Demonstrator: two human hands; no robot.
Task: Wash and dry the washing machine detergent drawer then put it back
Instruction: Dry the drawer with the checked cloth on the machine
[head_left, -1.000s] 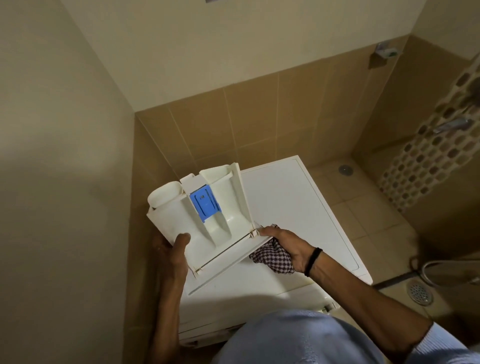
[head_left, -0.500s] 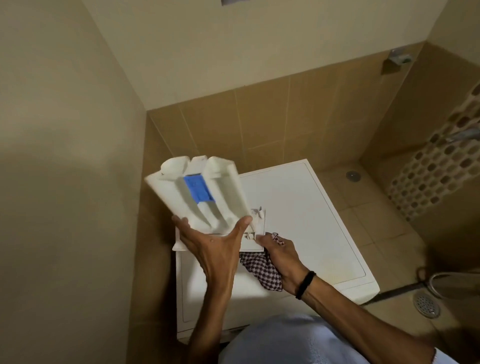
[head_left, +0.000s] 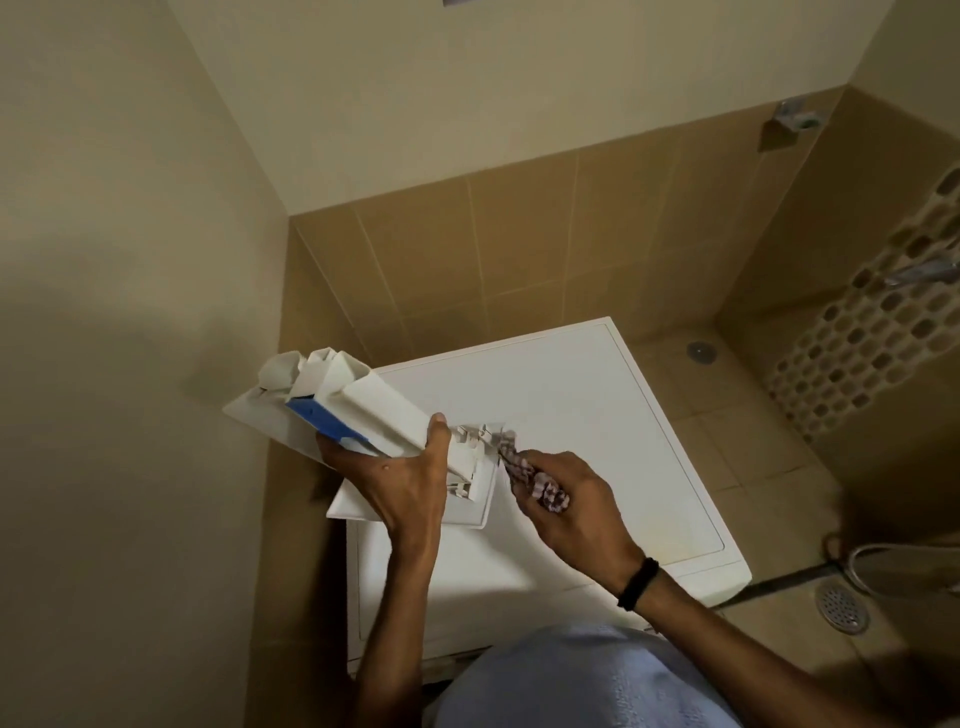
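Note:
The white detergent drawer (head_left: 382, 415) with a blue insert (head_left: 321, 423) is held tilted on its side above the left part of the white washing machine (head_left: 582, 415). My left hand (head_left: 400, 478) grips the drawer around its middle, thumb up on the side wall. My right hand (head_left: 576, 499) holds a checked cloth (head_left: 535, 480) bunched in its fingers. The cloth's tip touches the clips at the drawer's front-panel end (head_left: 475, 441).
The machine stands in a corner between a beige wall on the left and tan wall tiles behind. To the right lies a tiled floor with two drains (head_left: 841, 605) (head_left: 701, 352), a hose loop (head_left: 883, 566) and a patterned shower wall (head_left: 883, 332).
The drawer has rolled further onto its side, so its compartments now face left. My right hand with the cloth has risen from under the front panel to its clip end.

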